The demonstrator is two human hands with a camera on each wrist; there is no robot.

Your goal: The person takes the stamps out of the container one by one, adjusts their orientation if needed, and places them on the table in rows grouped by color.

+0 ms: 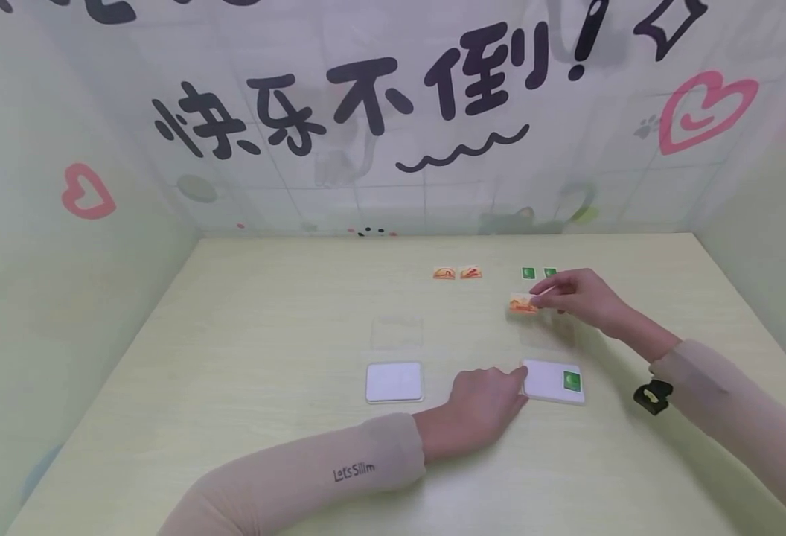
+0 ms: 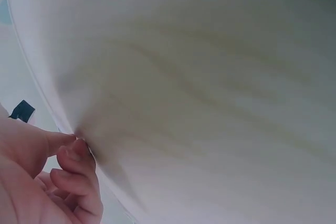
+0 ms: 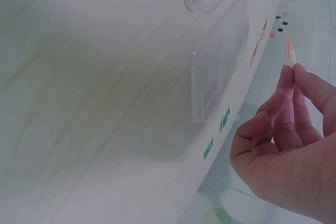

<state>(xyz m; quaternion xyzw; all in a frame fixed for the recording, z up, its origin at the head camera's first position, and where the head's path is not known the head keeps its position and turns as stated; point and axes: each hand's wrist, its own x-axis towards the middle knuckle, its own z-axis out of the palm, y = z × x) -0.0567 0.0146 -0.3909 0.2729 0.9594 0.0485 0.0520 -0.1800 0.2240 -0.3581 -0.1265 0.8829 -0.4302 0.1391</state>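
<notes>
Nearest, the left hand (image 1: 483,406) is touching the right-hand white case (image 1: 543,381) at its left edge, fingers folded; I can't tell whether they're pinching or just pressing. Too light a touch could let the case slide. A green piece (image 1: 572,381) is showing at its right end. Farther off, the right hand (image 1: 580,299) is pinching the thin orange piece (image 1: 520,304) by its edge, above the table; a slack pinch might drop it, a hard one crease it.

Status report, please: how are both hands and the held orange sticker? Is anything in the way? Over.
Right hand pinches orange sticker, raised off table. Left hand touches white case. Clear cover lies beyond case; no obstruction seen.
</notes>
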